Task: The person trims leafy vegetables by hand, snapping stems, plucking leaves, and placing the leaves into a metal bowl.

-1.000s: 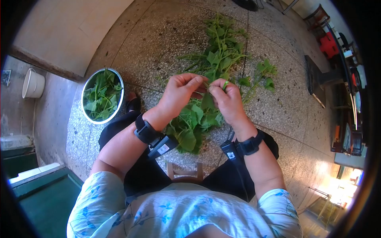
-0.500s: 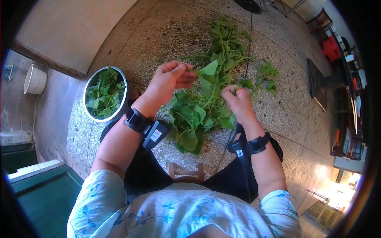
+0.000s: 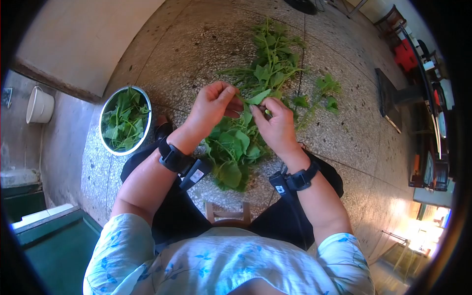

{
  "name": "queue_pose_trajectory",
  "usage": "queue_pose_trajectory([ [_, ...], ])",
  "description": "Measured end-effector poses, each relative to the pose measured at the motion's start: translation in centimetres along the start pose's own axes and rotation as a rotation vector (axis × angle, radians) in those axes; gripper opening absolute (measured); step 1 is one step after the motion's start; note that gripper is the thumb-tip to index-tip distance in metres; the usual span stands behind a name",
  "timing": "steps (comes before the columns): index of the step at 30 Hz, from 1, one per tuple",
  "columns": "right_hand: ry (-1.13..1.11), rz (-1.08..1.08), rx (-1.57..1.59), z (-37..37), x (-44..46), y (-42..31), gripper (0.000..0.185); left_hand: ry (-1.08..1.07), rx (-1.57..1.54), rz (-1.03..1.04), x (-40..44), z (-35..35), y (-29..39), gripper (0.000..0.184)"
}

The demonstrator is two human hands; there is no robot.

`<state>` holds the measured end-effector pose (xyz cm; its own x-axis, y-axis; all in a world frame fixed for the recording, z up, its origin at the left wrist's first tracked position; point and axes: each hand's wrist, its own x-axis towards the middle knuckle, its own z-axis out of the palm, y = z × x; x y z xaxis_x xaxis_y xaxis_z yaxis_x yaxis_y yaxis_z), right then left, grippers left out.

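Between my two hands is a leafy green stem with a broad leaf (image 3: 258, 97). My left hand (image 3: 216, 105) pinches its stalk between thumb and fingertips. On the other side, my right hand (image 3: 276, 123) is closed, thumb and forefinger at the leaf, with a bit of green stem showing in its curled fingers. Below the hands lies a heap of loose green leaves (image 3: 231, 169) on the speckled floor. Beyond them is a pile of long leafy vines (image 3: 275, 59). A metal basin (image 3: 149, 110) with picked greens (image 3: 124, 120) stands to the left.
A small leafy sprig (image 3: 328, 87) lies to the right of the vine pile. A white bucket (image 3: 40, 105) stands at the far left, a green cabinet (image 3: 59, 250) at the lower left. Part of a wooden stool (image 3: 227, 215) shows between my knees.
My right hand has moved left and up to the leaf by my left hand. The left hand still pinches the stalk, and the view has shifted slightly.
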<state>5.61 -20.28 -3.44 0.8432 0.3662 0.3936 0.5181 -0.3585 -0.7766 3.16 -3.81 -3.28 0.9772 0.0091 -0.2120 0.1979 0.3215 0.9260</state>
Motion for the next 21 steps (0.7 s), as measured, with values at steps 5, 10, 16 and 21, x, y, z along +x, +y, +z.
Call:
queue_pose_trajectory([
  [5, 0.085, -0.022, -0.029, 0.4, 0.4, 0.1, 0.011, -0.011, 0.089, 0.088, -0.3, 0.9, -0.1, 0.013],
  [10, 0.129, -0.153, -0.085, 0.7, 0.5, -0.4, 0.010, 0.070, 0.002, 0.053, -0.2, 1.0, -0.3, 0.014],
  [16, 0.108, -0.259, -0.191, 1.2, 0.4, -0.2, 0.015, 0.118, 0.053, 0.042, -0.3, 1.2, -0.4, 0.013],
  [21, 0.064, -0.244, -0.254, 1.1, 0.3, -0.2, 0.019, 0.115, 0.136, 0.085, -0.3, 1.3, -0.7, 0.013],
])
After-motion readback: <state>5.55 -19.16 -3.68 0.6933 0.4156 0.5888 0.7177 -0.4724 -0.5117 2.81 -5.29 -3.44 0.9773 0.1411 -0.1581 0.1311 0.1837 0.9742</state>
